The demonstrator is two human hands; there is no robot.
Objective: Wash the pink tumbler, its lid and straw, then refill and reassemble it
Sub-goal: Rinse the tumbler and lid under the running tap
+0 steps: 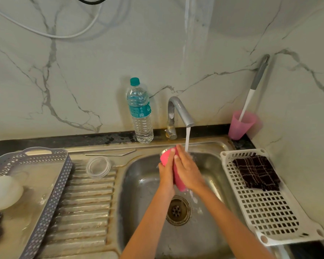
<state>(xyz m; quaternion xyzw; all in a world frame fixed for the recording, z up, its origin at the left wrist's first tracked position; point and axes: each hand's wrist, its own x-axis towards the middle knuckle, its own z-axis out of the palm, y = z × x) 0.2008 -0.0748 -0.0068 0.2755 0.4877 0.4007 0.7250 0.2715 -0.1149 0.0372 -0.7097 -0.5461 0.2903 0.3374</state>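
You are holding the tumbler over the sink, close under the tap, whose water is running down just beside its right side. The tumbler is lying tilted: its long axis is running from the metal rim, which is pointing up and away towards the sink's far left, down to the base, which is pointing back towards you and to the right. Your left hand is gripping it from the left, fingers curled round its body. Your right hand is lying over its right side, fingers fairly straight and pressing on it. The clear lid is lying on the draining board, with the straw along the board's far edge.
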